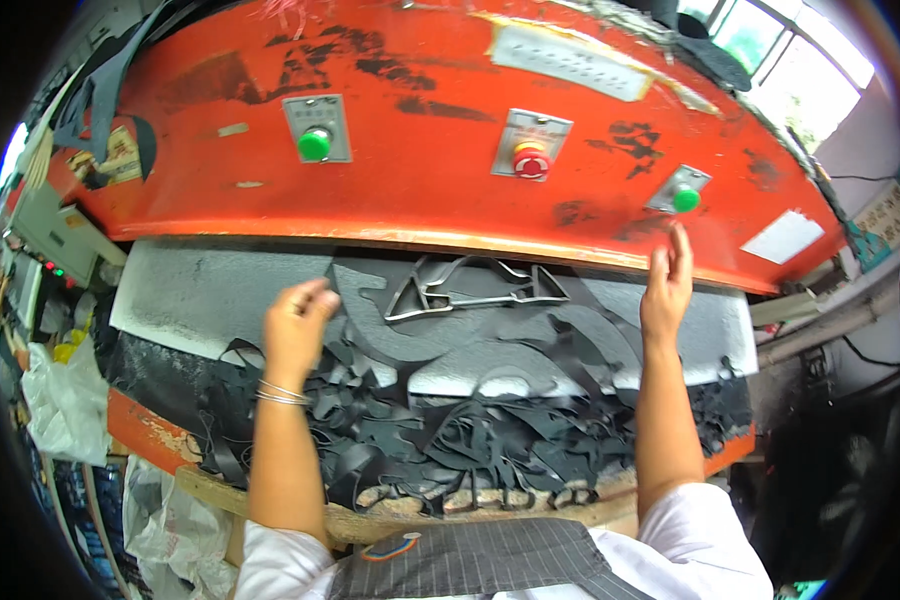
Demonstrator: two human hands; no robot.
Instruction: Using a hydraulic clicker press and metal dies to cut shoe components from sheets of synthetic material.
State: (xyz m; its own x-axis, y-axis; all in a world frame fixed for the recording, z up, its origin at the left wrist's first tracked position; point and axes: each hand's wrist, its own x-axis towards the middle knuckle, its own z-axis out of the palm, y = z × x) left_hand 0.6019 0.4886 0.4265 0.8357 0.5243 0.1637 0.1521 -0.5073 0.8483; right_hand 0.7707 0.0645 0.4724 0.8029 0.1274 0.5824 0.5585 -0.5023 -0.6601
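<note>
Left hand [295,325] fingers curled, pinching dark sheet material [370,300] at its left edge. Right hand [667,285] open, fingertips up near orange press head [420,200]. Steel cutting die [470,290] rests centre on sheet. Sheet likely thin, floppy, light; die rigid, sharp-edged, best held by outer frame.

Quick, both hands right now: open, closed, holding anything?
Left hand: fingers curled at the dark sheet material beside the metal cutting die; a firm grip cannot be told.
Right hand: open, empty, fingers up against the orange press head edge.
</note>
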